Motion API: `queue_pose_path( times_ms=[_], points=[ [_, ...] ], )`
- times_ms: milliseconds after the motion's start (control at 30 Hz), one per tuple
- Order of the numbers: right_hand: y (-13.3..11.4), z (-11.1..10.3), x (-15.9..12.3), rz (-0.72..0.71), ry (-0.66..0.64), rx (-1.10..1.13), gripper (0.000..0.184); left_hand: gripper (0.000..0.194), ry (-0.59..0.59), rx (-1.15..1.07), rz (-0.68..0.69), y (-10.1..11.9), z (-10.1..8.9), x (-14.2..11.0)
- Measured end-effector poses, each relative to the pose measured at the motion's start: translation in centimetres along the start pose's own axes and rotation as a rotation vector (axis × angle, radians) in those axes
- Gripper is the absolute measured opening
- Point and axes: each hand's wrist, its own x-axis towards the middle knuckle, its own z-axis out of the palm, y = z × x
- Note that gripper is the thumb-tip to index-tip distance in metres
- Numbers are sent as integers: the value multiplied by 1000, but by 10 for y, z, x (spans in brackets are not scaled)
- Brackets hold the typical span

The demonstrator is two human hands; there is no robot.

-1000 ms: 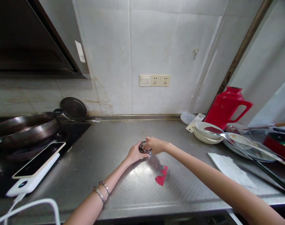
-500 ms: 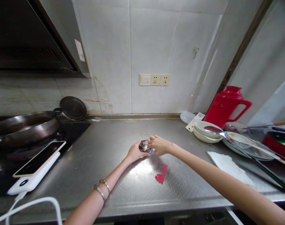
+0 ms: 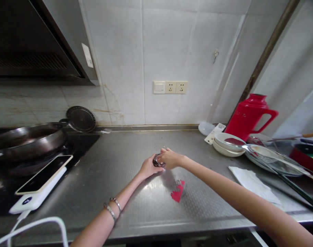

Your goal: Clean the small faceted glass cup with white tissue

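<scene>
I have a small dark, shiny vessel [image 3: 155, 160] near the middle of the desk [image 3: 125, 151]. My left hand [image 3: 147, 168] comes in from its eight o'clock, half-curled, fingers and thumb closed against its side. My right hand [image 3: 170, 159] reaches in from three o'clock, fingers bent over the top; the fingertips are hidden, so I can't tell whether they pinch anything.

The metal looks slick, so if my right fingers press or tug harder than my left steadies, the vessel could skid or tip. My fingers also hide its mouth, and working by feel I might catch the rim or spill whatever may be in it. At its five o'clock lie red scraps [image 3: 177, 195], thin-looking and ragged; a sleeveless sweep of my wrist could scatter or crease them.

Out towards eight o'clock, a white cable [image 3: 52, 220] loops close to my left forearm. Snagging it could drag the power bank [image 3: 25, 203] and the phone [image 3: 44, 175] resting against it. Past three o'clock, a long dark handle [image 3: 295, 188] lies near my right forearm, so swinging that elbow outward could knock it and rattle the dishes [image 3: 229, 151].
</scene>
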Motion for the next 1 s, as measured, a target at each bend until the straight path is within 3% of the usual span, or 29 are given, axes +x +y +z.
queue_pose_path(
  times_ms=[167,333,700,1000],
  points=[
    [-3,9,1,96,46,-113,27,67,19,10,-4,2,0,0],
    [0,17,-6,132,66,-169,21,73,28,24,-9,1,1,0],
    [3,8,-6,58,-2,21,11,69,7,7,-5,3,-1,0],
    [-4,19,4,72,92,-238,25,64,26,15,3,4,-1,-1]
  ],
)
